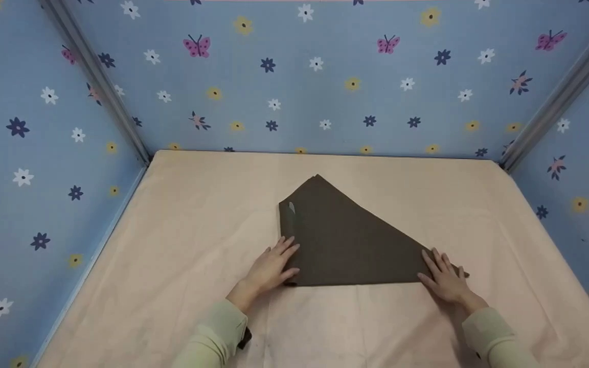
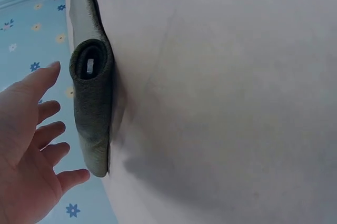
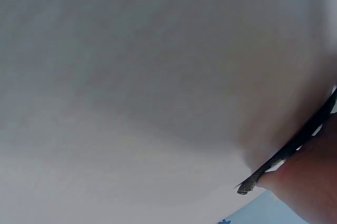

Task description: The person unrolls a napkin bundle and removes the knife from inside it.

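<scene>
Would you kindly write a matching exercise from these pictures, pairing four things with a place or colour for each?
Things:
1. Left hand
2. Right hand
3. Table cover
4. Back wall

Places and colours:
A. Pale pinkish beige
B. At the narrow, tapering end of the dark cloth
C. Blue, with flowers and butterflies
D. At the rolled edge of the dark cloth

Right pairs: 1-D, 2-B, 3-A, 4-C

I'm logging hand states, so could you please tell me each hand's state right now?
Left hand: open, at the rolled edge of a tapering dark brown cloth.
Right hand: open, resting on the cloth's narrow end.
</scene>
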A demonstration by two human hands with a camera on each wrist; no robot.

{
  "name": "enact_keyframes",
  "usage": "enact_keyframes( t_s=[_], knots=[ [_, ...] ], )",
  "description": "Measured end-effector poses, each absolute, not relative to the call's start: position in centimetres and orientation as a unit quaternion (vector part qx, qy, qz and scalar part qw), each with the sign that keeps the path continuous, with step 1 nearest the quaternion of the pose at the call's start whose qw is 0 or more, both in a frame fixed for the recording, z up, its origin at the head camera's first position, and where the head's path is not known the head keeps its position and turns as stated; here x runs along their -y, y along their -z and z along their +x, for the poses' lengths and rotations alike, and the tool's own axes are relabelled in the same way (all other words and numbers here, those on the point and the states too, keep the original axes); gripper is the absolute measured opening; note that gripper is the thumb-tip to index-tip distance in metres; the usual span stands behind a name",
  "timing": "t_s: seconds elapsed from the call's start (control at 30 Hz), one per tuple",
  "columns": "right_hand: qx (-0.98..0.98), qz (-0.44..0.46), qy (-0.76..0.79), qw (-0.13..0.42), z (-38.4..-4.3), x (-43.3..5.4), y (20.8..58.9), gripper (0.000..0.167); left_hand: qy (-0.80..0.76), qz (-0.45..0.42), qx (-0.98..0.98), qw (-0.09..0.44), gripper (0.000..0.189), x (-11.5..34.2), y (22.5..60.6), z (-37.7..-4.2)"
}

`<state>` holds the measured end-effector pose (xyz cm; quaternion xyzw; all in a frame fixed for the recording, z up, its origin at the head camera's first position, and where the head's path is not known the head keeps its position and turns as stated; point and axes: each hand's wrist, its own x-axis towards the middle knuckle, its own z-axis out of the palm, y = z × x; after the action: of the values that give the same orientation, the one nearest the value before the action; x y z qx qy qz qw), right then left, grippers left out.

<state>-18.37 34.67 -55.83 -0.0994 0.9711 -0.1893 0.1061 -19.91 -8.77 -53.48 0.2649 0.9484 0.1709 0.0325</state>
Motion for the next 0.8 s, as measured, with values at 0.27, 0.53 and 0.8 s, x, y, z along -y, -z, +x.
enact_keyframes(
  t_s=[0.27, 0.53, 0.8],
  knots=[
    [-0.973, -0.096, 0.184, 0.105, -18.4, -34.6, 55.8, 0.067, -0.152, 0.277, -0.948, 0.045, 0.06, 8.4, 54.3, -19.9],
    [-0.972, -0.095, 0.189, 0.106, -18.3, -34.5, 55.6, 0.066, -0.146, 0.278, -0.948, 0.05, 0.066, 8.0, 54.8, -19.9],
    [-0.97, -0.101, 0.194, 0.108, -18.3, -34.6, 55.6, 0.065, -0.132, 0.278, -0.95, 0.046, 0.068, 7.7, 55.1, -19.9]
  ],
)
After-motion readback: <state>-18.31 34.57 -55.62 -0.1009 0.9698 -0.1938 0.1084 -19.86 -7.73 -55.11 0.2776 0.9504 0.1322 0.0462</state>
